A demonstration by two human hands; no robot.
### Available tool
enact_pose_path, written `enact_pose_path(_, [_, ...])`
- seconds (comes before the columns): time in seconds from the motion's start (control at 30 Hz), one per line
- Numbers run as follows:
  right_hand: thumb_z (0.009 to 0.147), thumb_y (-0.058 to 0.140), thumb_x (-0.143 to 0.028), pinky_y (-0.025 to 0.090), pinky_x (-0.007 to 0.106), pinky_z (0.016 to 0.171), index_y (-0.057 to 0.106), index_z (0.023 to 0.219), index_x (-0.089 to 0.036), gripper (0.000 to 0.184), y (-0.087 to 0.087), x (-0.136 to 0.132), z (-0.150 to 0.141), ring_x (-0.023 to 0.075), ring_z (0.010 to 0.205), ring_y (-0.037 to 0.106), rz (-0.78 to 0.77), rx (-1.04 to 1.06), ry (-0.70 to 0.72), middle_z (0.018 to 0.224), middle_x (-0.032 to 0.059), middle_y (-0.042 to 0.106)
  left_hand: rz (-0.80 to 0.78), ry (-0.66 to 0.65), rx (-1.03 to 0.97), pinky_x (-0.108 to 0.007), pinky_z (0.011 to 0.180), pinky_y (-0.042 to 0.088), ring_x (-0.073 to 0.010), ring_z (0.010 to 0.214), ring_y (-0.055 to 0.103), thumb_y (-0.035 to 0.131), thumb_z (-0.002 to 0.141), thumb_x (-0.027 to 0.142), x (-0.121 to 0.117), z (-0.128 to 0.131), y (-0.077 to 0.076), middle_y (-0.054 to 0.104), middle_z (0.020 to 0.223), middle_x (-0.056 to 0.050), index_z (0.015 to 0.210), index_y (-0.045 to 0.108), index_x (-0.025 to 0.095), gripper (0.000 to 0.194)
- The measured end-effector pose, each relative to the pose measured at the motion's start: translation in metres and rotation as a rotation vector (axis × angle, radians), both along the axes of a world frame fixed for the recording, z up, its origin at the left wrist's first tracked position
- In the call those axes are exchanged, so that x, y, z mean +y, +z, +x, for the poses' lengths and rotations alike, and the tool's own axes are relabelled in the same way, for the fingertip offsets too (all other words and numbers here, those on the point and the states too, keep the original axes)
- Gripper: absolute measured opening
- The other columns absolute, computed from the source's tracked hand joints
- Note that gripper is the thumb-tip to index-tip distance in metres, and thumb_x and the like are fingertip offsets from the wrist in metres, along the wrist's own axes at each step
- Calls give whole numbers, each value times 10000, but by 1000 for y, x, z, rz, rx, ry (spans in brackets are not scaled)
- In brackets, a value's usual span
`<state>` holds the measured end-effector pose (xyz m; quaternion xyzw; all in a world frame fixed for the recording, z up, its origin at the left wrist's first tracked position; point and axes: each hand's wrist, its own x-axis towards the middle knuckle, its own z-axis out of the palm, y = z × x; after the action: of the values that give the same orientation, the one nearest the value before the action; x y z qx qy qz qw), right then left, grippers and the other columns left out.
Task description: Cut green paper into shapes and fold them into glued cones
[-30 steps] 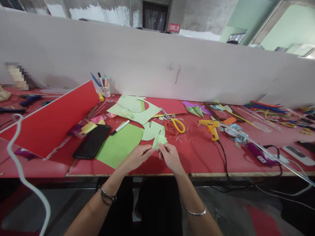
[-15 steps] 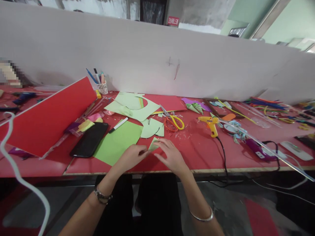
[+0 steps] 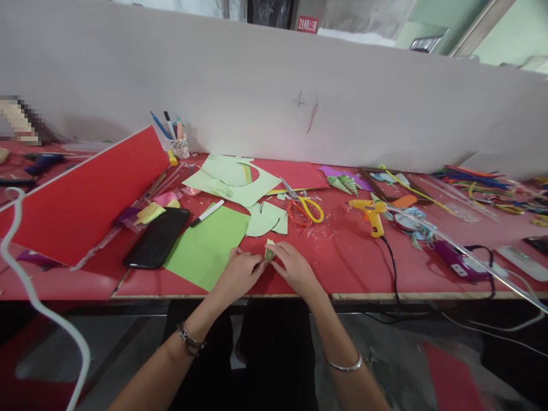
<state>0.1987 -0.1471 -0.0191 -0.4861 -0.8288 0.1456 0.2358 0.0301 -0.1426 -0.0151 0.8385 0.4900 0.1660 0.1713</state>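
"What is new since half a second ago?"

"The big white wall (image 3: 240, 85) sits a little higher in view. The red tabletop (image 3: 329, 268) and the red board (image 3: 94, 194) on its left side look much the same. The bright green sheet (image 3: 209, 245), the black phone (image 3: 157, 238), the yellow glue gun (image 3: 371, 214) and the scissors (image 3: 294, 196) lie where they lay."

"And the hands?"

"The right hand (image 3: 296, 269) had its fingers spread. Now its grip is narrow, with fingertips at the small green paper (image 3: 269, 251). The left hand (image 3: 242, 273) pinches that paper between thumb and fingers, as it did. The paper looked flatter then. Now it looks bent and sticks up more."

"Where is it?"

"Between the two hands, near the front edge of the tabletop, just below the pale green cut piece (image 3: 266, 220)."

"What can't you see well?"

"The red board is cut off at the left edge of the view. The left arm and hand hide a bit of the bright green sheet. Fingers cover most of the small green paper, so its whole shape is hard to see. I can't tell if the right grip really pinches it."
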Motion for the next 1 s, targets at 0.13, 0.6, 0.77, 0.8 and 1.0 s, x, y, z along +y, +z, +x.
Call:
enact_pose_path(0.13, [800, 435, -153, 444, 330, 872, 439, 1212, -221, 418, -1, 3, 0, 194, 1123, 440, 7, -3, 33, 1235, 81, 459, -27, 43, 20, -353, 750, 252, -146, 622, 491, 292, 878, 289, -4, 1, 0, 572, 637, -26, 707, 581, 162, 359])
enact_pose_path(0.6, [781, 407, -124, 436, 336, 852, 496, 1091, -183, 328, 4, 4, -1, 207, 1101, 429, 27, -91, 125, 1238, 114, 403, 66, 55, 8, -348, 756, 218, -165, 753, 502, 377, 857, 275, -9, -1, -2, 590, 721, -3, 731, 566, 189, 243])
enact_pose_path(0.77, [787, 417, -139, 414, 354, 890, 500, 1098, -182, 325, 4, 1, 2, 203, 1102, 433, 50, -119, 111, 1223, 95, 458, 124, 87, 69, -352, 765, 228, -164, 748, 502, 389, 838, 202, -10, 1, -3, 586, 715, -12, 718, 556, 174, 207])
enact_pose_path(0.8, [789, 414, -140, 413, 355, 894, 484, 1132, -184, 353, 5, 0, 2, 203, 1112, 427, 57, -116, 110, 1243, 94, 449, 133, 97, 78, -354, 765, 230, -168, 753, 503, 388, 837, 200, -11, 2, -3, 587, 715, -14, 724, 557, 174, 205])
enact_pose_path(1.0, [788, 377, -101, 393, 348, 922, 430, 1213, -191, 438, 6, 2, 1, 188, 1109, 428, 82, -96, 147, 1249, 68, 462, 167, 68, 78, -353, 773, 241, -170, 746, 498, 393, 843, 205, -12, 1, -5, 589, 723, -19, 755, 560, 176, 191])
